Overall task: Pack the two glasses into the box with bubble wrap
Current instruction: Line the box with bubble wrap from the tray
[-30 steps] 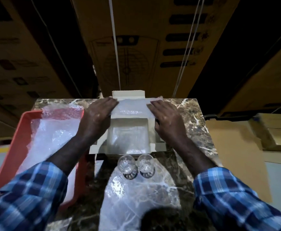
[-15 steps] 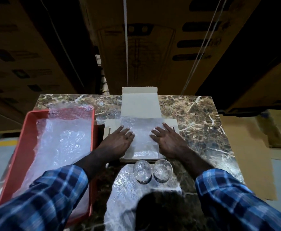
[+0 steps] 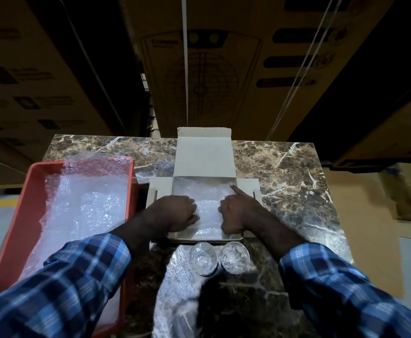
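Your left hand (image 3: 175,212): fingers curled under, knuckles pressed down on the bubble wrap (image 3: 205,203) inside the box (image 3: 203,164); whether that grip actually pinches the sheet, you cannot tell.
Your right hand (image 3: 237,213): forefinger straight, its tip at the far right corner of the sheet; remaining fingers curled, resting on the wrap.
Bubble wrap: 1 clear sheet, lining the floor of the box, between and under both your hands.
Box: 1, pale card, open, lid flap laid back away from you, 2 side flaps spread left and right; sits mid-desk (image 3: 285,172).
Glasses: 2, clear, upright, side by side and nearly touching, on the desk just at the near edge of the box. Left glass (image 3: 202,257), right glass (image 3: 234,256). Neither is in the box.
Tray (image 3: 24,208): 1, red, to your left, holding more bubble wrap.
Desk: brown marble pattern.
Cartons (image 3: 224,69): large, brown, stacked beyond the desk.
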A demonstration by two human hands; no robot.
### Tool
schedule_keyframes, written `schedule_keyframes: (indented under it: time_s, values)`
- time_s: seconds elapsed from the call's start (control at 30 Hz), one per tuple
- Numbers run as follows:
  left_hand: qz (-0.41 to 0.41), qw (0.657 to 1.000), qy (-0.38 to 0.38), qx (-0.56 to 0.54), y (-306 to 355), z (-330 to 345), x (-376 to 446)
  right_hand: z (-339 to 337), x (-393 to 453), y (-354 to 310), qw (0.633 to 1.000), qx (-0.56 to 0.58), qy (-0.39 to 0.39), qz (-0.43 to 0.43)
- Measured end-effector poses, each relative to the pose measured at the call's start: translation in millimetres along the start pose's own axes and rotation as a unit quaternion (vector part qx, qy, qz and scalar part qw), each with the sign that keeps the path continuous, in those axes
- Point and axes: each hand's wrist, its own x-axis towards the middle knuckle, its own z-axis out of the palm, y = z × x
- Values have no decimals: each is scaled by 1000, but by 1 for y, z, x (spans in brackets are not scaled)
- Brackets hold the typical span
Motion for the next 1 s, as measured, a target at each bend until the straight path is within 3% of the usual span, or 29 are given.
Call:
schedule_keyframes:
  time_s: [0.1, 0.23, 0.33, 0.5, 0.7, 1.0]
  values:
    - [-13, 998, 62, -4, 1, -13, 11, -13, 2, -3, 987, 134, 81, 22]
    - [-26, 989, 97, 113, 3, -7, 13, -5, 12, -12, 985, 91, 144, 2]
    - [-46, 979, 96, 172, 7, -1, 15, 13, 18, -14, 992, 13, 125, -6]
    - [-112, 976, -13, 189, 17, -2, 16, 15, 17, -20, 994, -57, 93, 30]
    - [-141, 974, 0, 179, 22, -8, 16, 10, 28, -21, 993, -87, 27, 70]
    - [-147, 966, -76, 199, 24, -9, 22, 4, 25, -22, 973, -210, -56, 78]
